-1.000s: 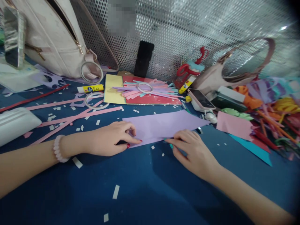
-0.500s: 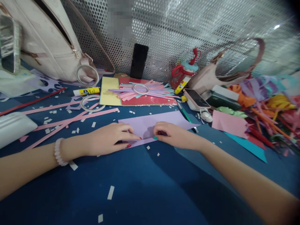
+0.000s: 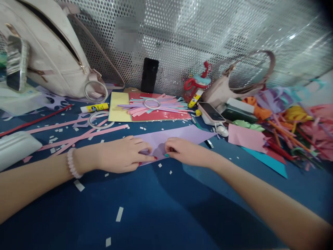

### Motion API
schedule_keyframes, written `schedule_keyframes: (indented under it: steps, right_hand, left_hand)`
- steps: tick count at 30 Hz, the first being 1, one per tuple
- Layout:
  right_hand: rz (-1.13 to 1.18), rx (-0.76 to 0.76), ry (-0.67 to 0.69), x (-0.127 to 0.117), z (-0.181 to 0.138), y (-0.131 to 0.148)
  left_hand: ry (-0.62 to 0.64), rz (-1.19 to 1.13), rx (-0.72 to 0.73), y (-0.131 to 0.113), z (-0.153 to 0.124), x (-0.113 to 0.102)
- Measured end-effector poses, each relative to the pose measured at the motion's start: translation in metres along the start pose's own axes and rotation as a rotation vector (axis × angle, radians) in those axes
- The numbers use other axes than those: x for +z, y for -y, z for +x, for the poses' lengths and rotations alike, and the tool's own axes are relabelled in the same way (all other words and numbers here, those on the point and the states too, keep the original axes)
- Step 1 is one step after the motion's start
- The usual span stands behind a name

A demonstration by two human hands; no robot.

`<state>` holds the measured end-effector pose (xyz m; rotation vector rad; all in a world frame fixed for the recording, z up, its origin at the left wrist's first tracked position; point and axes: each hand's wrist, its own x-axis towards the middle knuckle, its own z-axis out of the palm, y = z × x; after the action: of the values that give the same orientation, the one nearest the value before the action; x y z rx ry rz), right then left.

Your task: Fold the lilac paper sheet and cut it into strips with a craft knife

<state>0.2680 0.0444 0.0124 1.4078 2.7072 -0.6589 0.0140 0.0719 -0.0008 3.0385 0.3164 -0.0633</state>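
A sheet of light purple paper [image 3: 182, 133] lies on the blue table, its right end coming to a point. At its near edge, my left hand [image 3: 122, 154] has the index finger stretched along the paper and the thumb close beneath, gripping the edge. My right hand [image 3: 188, 152] is curled at the same edge, thumb against bent fingers, pinching the paper. A narrow gap separates the two hands. The fingers cover part of the edge, so how far it is folded I cannot tell.
Behind the sheet, paper strips and a tape roll [image 3: 152, 103] lie on a red and yellow folder [image 3: 118, 111]. A glue stick [image 3: 95, 108] and pink strips [image 3: 85, 135] lie left. A phone [image 3: 212, 111] and coloured paper [image 3: 247, 137] lie right. White scraps [image 3: 119, 214] are scattered about.
My left hand has shifted slightly right along the near edge, its index finger now lower over it. My right hand stays pinched there. The whole view has moved a little.
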Motion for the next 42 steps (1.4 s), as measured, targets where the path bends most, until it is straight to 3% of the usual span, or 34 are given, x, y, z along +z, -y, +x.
schedule_keyframes:
  steps: [3,6,9,19,32,42]
  right_hand:
    - [-0.207,0.004,-0.203,0.010,-0.009,0.009]
    - [-0.361,-0.160,-0.379,0.027,-0.024,0.023]
    - [-0.347,-0.256,-0.345,0.041,-0.037,0.036]
    - [-0.231,-0.179,-0.285,0.046,-0.032,0.048]
    - [-0.289,0.041,-0.400,0.040,-0.055,0.026]
    - [-0.395,0.148,-0.449,0.040,-0.077,-0.011]
  left_hand:
    - [-0.068,-0.025,0.002,0.001,-0.001,0.005]
    - [-0.099,-0.060,0.014,0.002,-0.001,0.006]
    - [-0.083,-0.088,0.013,0.003,0.000,0.005]
    - [-0.049,-0.187,-0.012,0.008,0.002,0.007]
    - [-0.006,-0.204,-0.019,0.009,0.003,0.007]
    - [-0.016,-0.219,-0.027,0.008,0.003,0.006]
